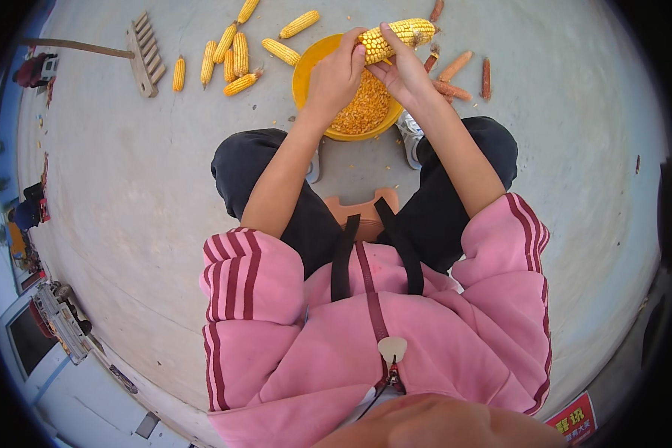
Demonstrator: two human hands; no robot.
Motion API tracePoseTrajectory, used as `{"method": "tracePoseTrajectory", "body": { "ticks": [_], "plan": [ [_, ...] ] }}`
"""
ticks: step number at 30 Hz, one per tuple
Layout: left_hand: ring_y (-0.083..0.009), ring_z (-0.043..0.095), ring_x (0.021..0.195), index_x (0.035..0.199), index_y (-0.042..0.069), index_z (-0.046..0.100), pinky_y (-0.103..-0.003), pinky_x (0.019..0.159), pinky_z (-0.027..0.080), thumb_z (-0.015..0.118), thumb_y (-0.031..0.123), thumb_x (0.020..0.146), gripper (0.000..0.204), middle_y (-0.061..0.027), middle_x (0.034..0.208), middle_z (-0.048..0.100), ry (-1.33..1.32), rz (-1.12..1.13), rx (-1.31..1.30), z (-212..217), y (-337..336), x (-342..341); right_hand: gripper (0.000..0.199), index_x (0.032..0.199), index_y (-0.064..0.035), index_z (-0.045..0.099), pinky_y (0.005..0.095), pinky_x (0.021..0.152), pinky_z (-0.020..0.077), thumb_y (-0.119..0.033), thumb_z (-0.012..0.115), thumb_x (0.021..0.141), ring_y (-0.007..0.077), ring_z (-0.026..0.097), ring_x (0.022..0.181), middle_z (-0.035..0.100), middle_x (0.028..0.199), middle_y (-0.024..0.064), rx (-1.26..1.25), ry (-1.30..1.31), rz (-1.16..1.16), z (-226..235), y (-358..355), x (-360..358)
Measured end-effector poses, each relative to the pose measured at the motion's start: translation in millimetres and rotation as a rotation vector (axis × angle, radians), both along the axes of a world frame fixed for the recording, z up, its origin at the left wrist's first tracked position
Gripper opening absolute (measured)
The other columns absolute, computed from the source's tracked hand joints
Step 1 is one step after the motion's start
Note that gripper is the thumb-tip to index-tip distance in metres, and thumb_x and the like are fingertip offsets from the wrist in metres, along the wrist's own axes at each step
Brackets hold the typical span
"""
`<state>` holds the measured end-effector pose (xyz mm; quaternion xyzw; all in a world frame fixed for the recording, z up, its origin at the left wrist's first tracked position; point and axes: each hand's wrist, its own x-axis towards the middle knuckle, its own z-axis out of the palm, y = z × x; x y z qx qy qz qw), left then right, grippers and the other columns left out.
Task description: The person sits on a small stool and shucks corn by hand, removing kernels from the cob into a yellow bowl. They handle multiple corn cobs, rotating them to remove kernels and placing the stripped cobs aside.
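Both my hands hold one yellow corn cob (397, 36) over a yellow bowl (309, 63) that is partly filled with loose kernels (362, 107). My left hand (337, 73) grips the cob's left end, thumb pressed on the kernels. My right hand (403, 71) wraps the cob from below at its middle. The bowl stands on the concrete floor between my feet, and I sit on a low stool (363, 214) with my knees apart.
Several whole yellow cobs (233, 57) lie on the floor left of the bowl. Stripped reddish cobs (455, 78) lie to its right. A wooden rake (143, 54) rests at the far left. A roof edge and ground below show at the lower left.
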<state>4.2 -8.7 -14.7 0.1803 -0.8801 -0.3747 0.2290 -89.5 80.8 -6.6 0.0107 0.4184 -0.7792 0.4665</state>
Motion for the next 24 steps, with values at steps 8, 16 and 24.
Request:
{"method": "tracePoseTrajectory", "body": {
  "ticks": [8,16,24],
  "plan": [
    [-0.0365,0.06,0.082,0.12,0.012,0.041,-0.044,0.066,0.047,0.043,0.035,0.091,0.037,-0.0165,0.091,0.062,0.002,0.02,-0.055,2,5,-1,0.034,0.11,-0.0036,0.049,0.0319,0.084,0.0485,-0.03,0.054,0.089,0.0185,0.058,0.093,0.056,0.102,0.0075,-0.036,0.002,-0.008,-2,-1,1],
    [-0.0374,0.06,0.08,0.12,0.012,0.041,-0.045,0.064,0.047,0.039,0.032,0.092,0.034,-0.0168,0.09,0.063,0.017,0.029,-0.075,-2,5,-1,0.035,0.108,-0.0043,0.048,0.0307,0.091,0.0451,-0.032,0.055,0.089,0.0166,0.055,0.098,0.055,0.103,0.008,-0.036,0.009,-0.005,1,-1,3],
    [-0.037,0.06,0.078,0.119,0.013,0.042,-0.045,0.063,0.047,0.035,0.032,0.093,0.033,-0.016,0.088,0.063,0.012,0.038,-0.086,-1,6,-1,0.037,0.11,-0.0037,0.046,0.0318,0.092,0.0446,-0.032,0.056,0.088,0.0179,0.055,0.101,0.055,0.104,0.0088,-0.029,-0.011,-0.03,1,-1,5]
  ]
}}
